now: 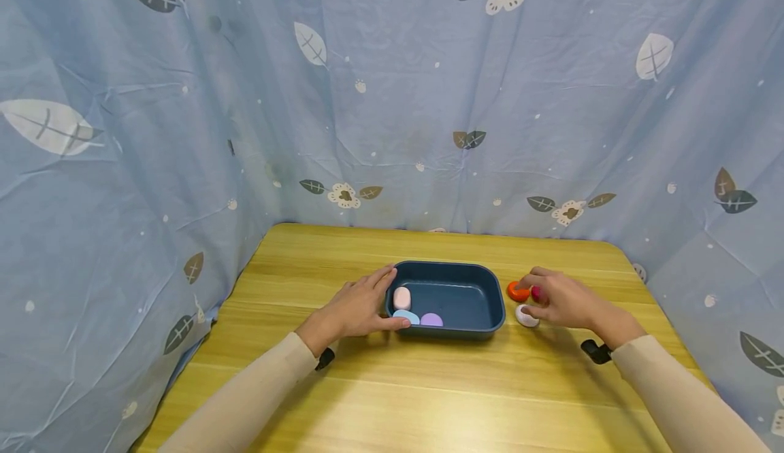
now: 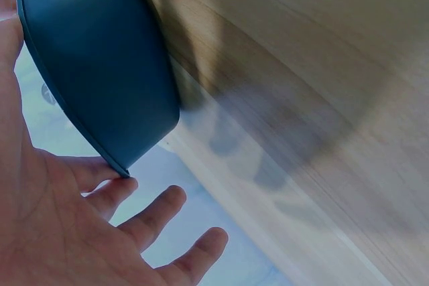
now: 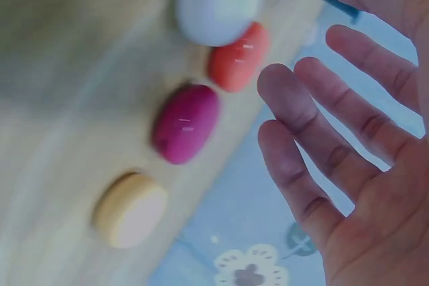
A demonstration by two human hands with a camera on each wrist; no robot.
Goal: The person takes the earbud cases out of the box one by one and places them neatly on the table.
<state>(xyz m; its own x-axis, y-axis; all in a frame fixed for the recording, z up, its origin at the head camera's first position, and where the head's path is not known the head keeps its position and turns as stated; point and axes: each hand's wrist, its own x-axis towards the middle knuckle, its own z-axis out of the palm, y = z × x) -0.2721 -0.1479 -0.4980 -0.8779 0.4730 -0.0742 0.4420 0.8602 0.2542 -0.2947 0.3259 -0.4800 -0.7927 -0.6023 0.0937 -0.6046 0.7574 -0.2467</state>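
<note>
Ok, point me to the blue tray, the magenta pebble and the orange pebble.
blue tray point(image 1: 497, 303), head view, right rim.
magenta pebble point(image 3: 186, 123), right wrist view, middle of its top.
orange pebble point(image 3: 238, 58), right wrist view, middle of its top.

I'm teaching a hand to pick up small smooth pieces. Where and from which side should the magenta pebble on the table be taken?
Pinch the magenta pebble across its narrow width, coming from above. It lies flat, with the orange pebble and yellow one near its ends, so its long sides look freer. The right hand hovers open beside it.
</note>
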